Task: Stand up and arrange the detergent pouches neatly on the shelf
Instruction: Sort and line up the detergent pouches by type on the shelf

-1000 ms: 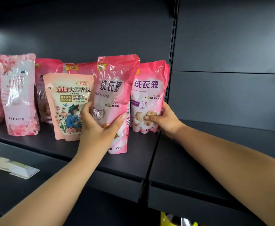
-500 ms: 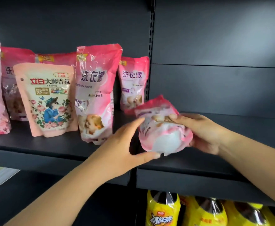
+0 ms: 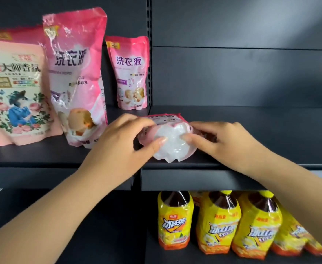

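Observation:
A pink detergent pouch (image 3: 172, 141) lies on its back on the right shelf board (image 3: 251, 130), its white bottom toward me. My left hand (image 3: 125, 141) grips its left side, thumb on the white bottom. My right hand (image 3: 223, 140) grips its right side, thumb pressing the bottom too. On the left shelf board (image 3: 32, 155) stand a tall pink pouch (image 3: 76, 73), a smaller pink pouch (image 3: 129, 73) at the back, and a peach flower-print pouch (image 3: 15, 92). Another pink pouch (image 3: 13, 34) shows behind the peach one.
The shelf's dark back panel (image 3: 242, 73) rises behind; a slotted upright (image 3: 149, 54) divides the two bays. Bare board stretches to the right of the held pouch. Yellow iced-tea bottles (image 3: 219, 220) stand on the lower shelf at the right.
The pouch has come down from mid-air onto the right shelf board, bottom toward me. My left hand has closed onto its left side. The view has shifted right and down.

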Motion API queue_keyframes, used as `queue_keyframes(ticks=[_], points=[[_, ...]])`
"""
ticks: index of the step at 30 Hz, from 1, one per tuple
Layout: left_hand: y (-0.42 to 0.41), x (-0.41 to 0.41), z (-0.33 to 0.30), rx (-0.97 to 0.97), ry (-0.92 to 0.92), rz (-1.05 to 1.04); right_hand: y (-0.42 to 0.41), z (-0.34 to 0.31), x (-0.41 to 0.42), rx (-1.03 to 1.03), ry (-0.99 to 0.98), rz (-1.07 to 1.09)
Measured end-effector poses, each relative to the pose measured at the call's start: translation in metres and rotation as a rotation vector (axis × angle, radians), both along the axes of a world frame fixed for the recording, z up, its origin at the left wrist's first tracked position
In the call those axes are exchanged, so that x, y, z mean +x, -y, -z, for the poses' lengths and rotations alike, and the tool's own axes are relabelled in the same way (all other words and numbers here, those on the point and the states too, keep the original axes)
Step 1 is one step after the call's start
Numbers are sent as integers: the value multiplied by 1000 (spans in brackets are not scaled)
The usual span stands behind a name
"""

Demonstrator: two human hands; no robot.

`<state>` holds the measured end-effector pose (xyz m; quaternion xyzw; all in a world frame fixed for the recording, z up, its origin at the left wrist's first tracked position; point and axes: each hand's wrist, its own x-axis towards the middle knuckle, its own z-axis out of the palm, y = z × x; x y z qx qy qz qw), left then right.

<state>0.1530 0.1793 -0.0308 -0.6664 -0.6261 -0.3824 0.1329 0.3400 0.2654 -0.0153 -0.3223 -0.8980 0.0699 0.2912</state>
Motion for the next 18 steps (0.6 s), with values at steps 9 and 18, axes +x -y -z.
queue_keyframes(ticks=[9,18], points=[[7,-15,-11,-1,-243,36,-3,11,6,745,-89,155],[2,-19,-14,71,-15,202,11,9,6,178,-66,119]])
